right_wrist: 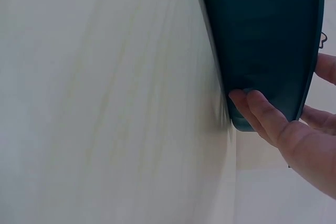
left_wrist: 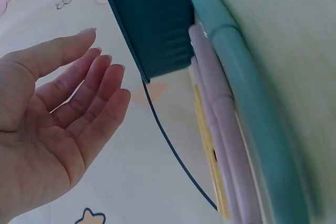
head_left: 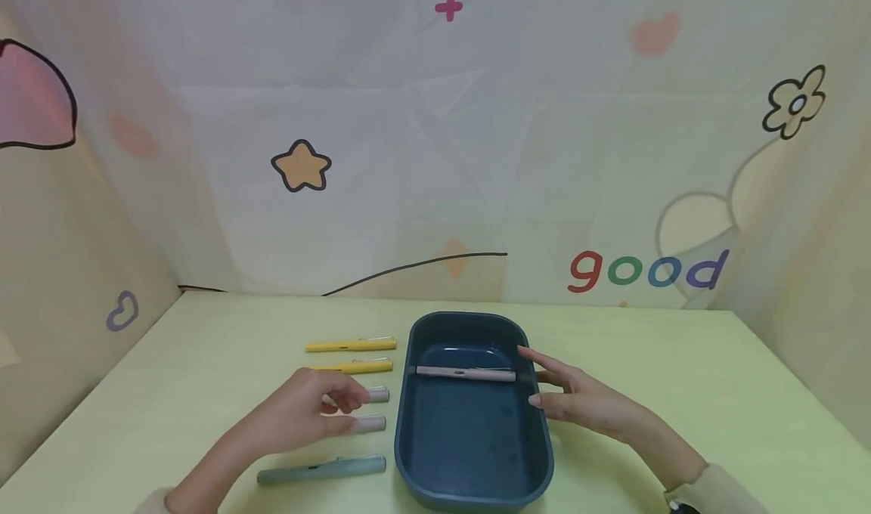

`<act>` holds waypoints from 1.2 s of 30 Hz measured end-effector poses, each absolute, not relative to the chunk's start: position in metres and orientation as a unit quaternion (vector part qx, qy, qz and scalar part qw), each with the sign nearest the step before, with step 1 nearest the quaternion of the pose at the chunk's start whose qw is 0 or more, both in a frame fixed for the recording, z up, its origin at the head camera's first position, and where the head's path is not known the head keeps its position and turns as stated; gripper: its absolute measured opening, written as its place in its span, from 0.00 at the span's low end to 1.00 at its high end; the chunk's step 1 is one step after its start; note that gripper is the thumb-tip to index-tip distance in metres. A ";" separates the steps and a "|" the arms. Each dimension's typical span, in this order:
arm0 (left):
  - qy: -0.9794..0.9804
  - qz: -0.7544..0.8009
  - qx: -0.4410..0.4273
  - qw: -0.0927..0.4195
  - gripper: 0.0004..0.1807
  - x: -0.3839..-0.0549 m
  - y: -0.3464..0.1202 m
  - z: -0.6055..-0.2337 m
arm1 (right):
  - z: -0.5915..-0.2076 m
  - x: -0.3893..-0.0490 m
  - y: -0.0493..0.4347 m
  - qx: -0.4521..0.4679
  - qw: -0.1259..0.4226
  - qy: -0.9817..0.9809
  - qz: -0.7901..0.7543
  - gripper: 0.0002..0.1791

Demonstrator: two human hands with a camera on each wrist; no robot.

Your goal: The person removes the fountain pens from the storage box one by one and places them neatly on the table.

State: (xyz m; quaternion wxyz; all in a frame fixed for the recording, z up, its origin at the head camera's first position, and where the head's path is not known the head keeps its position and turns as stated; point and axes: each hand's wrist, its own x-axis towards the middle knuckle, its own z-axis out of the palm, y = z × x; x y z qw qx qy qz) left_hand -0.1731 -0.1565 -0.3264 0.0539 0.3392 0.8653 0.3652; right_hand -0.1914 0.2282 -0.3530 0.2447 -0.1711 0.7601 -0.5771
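Note:
A dark blue box [head_left: 469, 442] stands lengthwise on the table, with one pale pink pen [head_left: 466, 374] lying crosswise inside. My right hand [head_left: 588, 404] holds its right wall: fingers [right_wrist: 268, 116] lie along the outside while the index fingertip and thumb reach the rim. My left hand [head_left: 309, 412] hovers over the pens left of the box, fingers loosely bent and holding nothing. Partly hidden under it are two pale pink pens [head_left: 370, 423]. Beyond them lie two yellow pens [head_left: 350, 345]; nearest me is a grey-green pen [head_left: 323, 470]. All their caps point toward the box.
The light green table [head_left: 680, 393] ends at a printed cloth backdrop [head_left: 381, 196], which also hangs at both sides. Its prints include a star [head_left: 302, 166] and the word "good" [head_left: 646, 270].

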 end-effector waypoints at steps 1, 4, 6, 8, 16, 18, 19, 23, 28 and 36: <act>0.864 0.369 0.339 0.047 0.10 -0.174 -0.152 -0.325 | -0.352 -0.192 0.229 -0.171 0.244 0.760 -0.577 0.42; 0.862 0.379 0.334 0.036 0.10 -0.179 -0.138 -0.323 | -0.352 -0.192 0.229 -0.169 0.243 0.759 -0.580 0.42; 0.859 0.388 0.333 0.030 0.11 -0.182 -0.130 -0.322 | -0.352 -0.191 0.228 -0.169 0.244 0.757 -0.582 0.42; 0.857 0.391 0.335 0.027 0.11 -0.186 -0.122 -0.323 | -0.353 -0.190 0.228 -0.166 0.245 0.756 -0.584 0.42; 0.844 0.403 0.353 0.030 0.15 -0.207 -0.089 -0.327 | -0.353 -0.189 0.226 -0.163 0.244 0.762 -0.577 0.41; 0.843 0.406 0.350 0.034 0.15 -0.212 -0.080 -0.328 | -0.352 -0.190 0.227 -0.163 0.242 0.765 -0.575 0.41; 0.842 0.409 0.349 0.037 0.15 -0.215 -0.077 -0.328 | -0.352 -0.190 0.227 -0.163 0.241 0.766 -0.574 0.41; 0.847 0.405 0.342 0.037 0.16 -0.222 -0.065 -0.330 | -0.351 -0.191 0.227 -0.168 0.242 0.763 -0.576 0.41; 0.851 0.389 0.351 0.024 0.16 -0.231 -0.051 -0.335 | -0.352 -0.191 0.227 -0.177 0.246 0.754 -0.583 0.41; 0.870 0.348 0.347 0.040 0.16 -0.241 -0.032 -0.342 | -0.351 -0.190 0.229 -0.177 0.247 0.756 -0.580 0.41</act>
